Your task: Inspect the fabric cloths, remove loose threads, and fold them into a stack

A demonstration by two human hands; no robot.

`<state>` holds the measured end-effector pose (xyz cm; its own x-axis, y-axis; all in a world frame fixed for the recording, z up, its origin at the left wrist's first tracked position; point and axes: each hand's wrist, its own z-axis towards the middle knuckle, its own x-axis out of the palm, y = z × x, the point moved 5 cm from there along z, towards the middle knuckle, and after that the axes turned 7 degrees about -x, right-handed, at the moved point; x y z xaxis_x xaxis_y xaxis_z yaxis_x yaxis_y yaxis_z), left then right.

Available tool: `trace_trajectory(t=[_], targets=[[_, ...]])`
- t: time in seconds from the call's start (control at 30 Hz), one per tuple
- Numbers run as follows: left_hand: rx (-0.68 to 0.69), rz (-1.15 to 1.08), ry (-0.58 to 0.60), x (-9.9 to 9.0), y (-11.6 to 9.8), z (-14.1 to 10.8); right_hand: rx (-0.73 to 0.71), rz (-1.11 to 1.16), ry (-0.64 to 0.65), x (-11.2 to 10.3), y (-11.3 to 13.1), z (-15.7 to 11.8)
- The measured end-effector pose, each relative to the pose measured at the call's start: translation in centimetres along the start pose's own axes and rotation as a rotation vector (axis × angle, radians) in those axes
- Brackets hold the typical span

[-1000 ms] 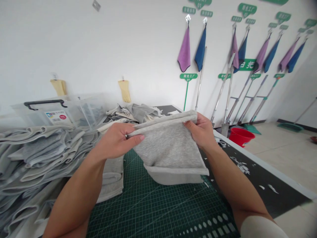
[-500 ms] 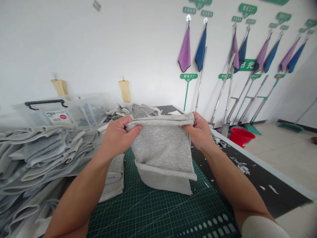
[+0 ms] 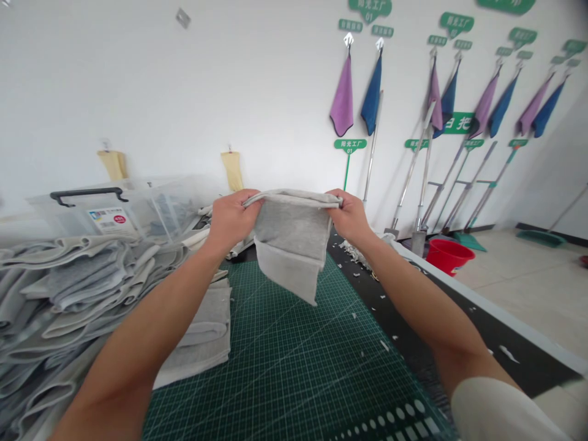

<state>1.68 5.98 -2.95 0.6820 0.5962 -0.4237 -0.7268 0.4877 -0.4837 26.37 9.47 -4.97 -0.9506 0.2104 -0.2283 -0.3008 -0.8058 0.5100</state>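
Both hands hold up a grey fleece cloth [image 3: 287, 239] by its rolled top edge, and it hangs in the air over the mat. My left hand [image 3: 232, 219] pinches the edge's left end, and my right hand [image 3: 349, 215] grips its right end. The cloth's lower part hangs in a paler double layer, tapering to a corner. Below my left forearm, a folded grey cloth [image 3: 199, 334] lies on a green cutting mat [image 3: 280, 361]. A large heap of similar grey cloths [image 3: 78, 288] is farther left.
A clear plastic lidded box [image 3: 138, 211] stands behind the heap. White scraps [image 3: 353, 256] lie on the black table surface [image 3: 413, 324] right of the mat. Beyond the table edge are a red bucket [image 3: 449, 257], mops and hanging purple and blue towels.
Both hands have lifted the cloth higher and farther forward, so it no longer rests near the mat. The cloth's top edge is pulled straighter, and its lower part hangs narrower.
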Motion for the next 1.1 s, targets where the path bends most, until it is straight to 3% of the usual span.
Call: trace_trajectory(t=[0.13, 0.3, 0.5, 0.67, 0.8, 0.93, 1.1], targets=[[0.139, 0.022, 0.066, -0.8, -1.0, -2.6, -0.093, 0.072, 0.153, -0.1, 2.2, -2.7], [0.186, 0.034, 0.21, 0.5, -1.4, -5.1, -0.002, 0.072, 0.243, 0.6, 2.0, -5.7], [0.202, -0.009, 0.4, 2.8, -1.2, -6.1, 0.147, 0.108, 0.344, 0.8, -0.1, -6.5], [0.184, 0.001, 0.447, 3.0, -1.4, -6.7, 0.12, 0.388, 0.421, -0.7, 1.0, -5.9], [0.211, 0.09, 0.455, 3.4, -2.1, -7.1, -0.05, 0.05, 0.466, -0.6, 4.2, -5.4], [0.248, 0.148, 0.468, 4.0, -3.2, -7.5, -0.296, -0.284, 0.696, 2.7, 7.4, -5.8], [0.212, 0.122, 0.435, 4.3, -3.9, -7.5, -0.31, -0.477, 0.683, 5.3, 8.2, -5.1]])
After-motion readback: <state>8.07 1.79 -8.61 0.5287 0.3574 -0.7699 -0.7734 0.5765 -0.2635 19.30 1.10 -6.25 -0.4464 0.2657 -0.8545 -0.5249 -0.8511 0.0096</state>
